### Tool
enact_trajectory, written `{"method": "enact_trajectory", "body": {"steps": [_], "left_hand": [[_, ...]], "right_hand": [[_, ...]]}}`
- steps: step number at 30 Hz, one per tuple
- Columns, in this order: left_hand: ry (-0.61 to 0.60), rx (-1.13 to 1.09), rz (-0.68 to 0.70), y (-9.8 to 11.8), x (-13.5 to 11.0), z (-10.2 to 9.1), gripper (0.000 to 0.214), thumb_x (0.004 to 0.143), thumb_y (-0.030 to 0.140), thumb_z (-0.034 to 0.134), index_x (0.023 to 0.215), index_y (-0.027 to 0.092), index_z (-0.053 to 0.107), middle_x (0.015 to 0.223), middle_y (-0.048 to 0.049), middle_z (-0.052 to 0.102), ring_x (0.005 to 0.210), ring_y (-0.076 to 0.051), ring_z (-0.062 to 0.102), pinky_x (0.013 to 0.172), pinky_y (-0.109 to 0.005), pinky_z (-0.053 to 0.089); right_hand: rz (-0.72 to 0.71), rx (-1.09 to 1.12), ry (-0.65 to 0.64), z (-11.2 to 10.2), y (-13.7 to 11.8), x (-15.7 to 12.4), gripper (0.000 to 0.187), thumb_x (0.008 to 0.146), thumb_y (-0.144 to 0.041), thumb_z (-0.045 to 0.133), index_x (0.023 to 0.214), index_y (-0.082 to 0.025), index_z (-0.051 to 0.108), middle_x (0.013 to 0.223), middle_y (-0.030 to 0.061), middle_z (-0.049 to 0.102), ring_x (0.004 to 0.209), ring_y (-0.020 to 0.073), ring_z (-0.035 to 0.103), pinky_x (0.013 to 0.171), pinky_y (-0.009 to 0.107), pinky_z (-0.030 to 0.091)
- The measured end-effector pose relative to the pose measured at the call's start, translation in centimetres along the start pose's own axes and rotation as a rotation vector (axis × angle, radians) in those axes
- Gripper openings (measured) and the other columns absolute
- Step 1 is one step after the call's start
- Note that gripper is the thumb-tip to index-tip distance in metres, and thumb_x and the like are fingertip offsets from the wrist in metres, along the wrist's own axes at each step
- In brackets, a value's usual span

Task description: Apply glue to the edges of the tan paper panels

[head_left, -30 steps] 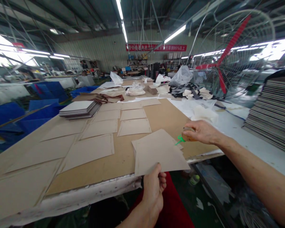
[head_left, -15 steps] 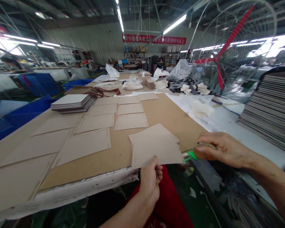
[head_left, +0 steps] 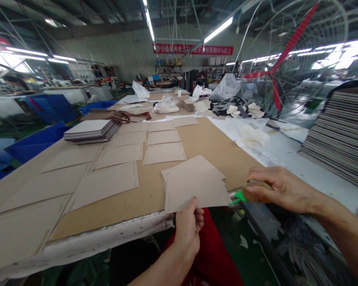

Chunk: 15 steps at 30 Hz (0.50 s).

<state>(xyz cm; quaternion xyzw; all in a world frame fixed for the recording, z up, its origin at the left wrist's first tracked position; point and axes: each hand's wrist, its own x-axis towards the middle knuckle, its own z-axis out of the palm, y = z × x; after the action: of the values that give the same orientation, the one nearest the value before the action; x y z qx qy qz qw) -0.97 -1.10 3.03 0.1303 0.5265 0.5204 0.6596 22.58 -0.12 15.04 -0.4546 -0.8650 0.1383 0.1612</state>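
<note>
My left hand [head_left: 188, 224] pinches the near edge of a flat beige board [head_left: 197, 186], thumb on top and fingers curled below. This board lies over other similar boards [head_left: 213, 169] at the table's front edge. In my right hand [head_left: 276, 188] is a brown glue bottle [head_left: 255, 194] with a green tip [head_left: 238, 197], its kind not fully clear because my fingers cover much of it. The green tip is at the right front corner of the held board; whether it touches cannot be made out.
Rows of beige boards [head_left: 107, 182] lie across the brown tabletop [head_left: 203, 137], left of the held one. A stack of grey boards [head_left: 91, 129] sits at the back left. A tall board stack [head_left: 340, 135] and a large fan [head_left: 273, 73] stand on the right. Blue bins [head_left: 37, 141] flank the left side.
The green tip has shifted very slightly left along the board's corner. My left hand keeps its pinch on the board, nearly unmoved.
</note>
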Motion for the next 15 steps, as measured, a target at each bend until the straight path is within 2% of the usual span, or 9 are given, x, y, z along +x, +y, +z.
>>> {"method": "enact_trajectory", "body": {"steps": [4, 10, 15], "left_hand": [[0.011, 0.005, 0.016, 0.1, -0.1, 0.2, 0.013, 0.074, 0.023, 0.064, 0.071, 0.014, 0.055, 0.049, 0.0014, 0.054, 0.039, -0.006, 0.045, 0.038, -0.014, 0.033], [0.035, 0.025, 0.021, 0.0, -0.1, 0.3, 0.015, 0.074, 0.024, 0.064, 0.067, 0.013, 0.055, 0.049, 0.0006, 0.054, 0.038, -0.006, 0.043, 0.037, -0.014, 0.032], [0.034, 0.023, 0.027, -0.2, -0.1, 0.2, 0.015, 0.072, 0.024, 0.065, 0.069, 0.013, 0.056, 0.050, 0.0009, 0.055, 0.039, -0.006, 0.044, 0.038, -0.014, 0.032]], "right_hand": [[0.021, -0.028, 0.097, 0.2, 1.0, 0.9, 0.024, 0.092, -0.040, 0.046, 0.082, -0.021, 0.058, 0.077, 0.0002, 0.057, 0.071, 0.0167, 0.053, 0.063, 0.028, 0.036], [0.040, -0.189, 0.166, 1.2, 3.1, 3.6, 0.022, 0.091, -0.036, 0.045, 0.085, -0.020, 0.059, 0.082, 0.0014, 0.059, 0.076, 0.0190, 0.054, 0.066, 0.029, 0.037], [0.038, -0.145, 0.105, 0.7, 2.1, 2.0, 0.022, 0.091, -0.037, 0.045, 0.084, -0.020, 0.059, 0.079, 0.0015, 0.059, 0.074, 0.0184, 0.054, 0.064, 0.029, 0.037]]}}
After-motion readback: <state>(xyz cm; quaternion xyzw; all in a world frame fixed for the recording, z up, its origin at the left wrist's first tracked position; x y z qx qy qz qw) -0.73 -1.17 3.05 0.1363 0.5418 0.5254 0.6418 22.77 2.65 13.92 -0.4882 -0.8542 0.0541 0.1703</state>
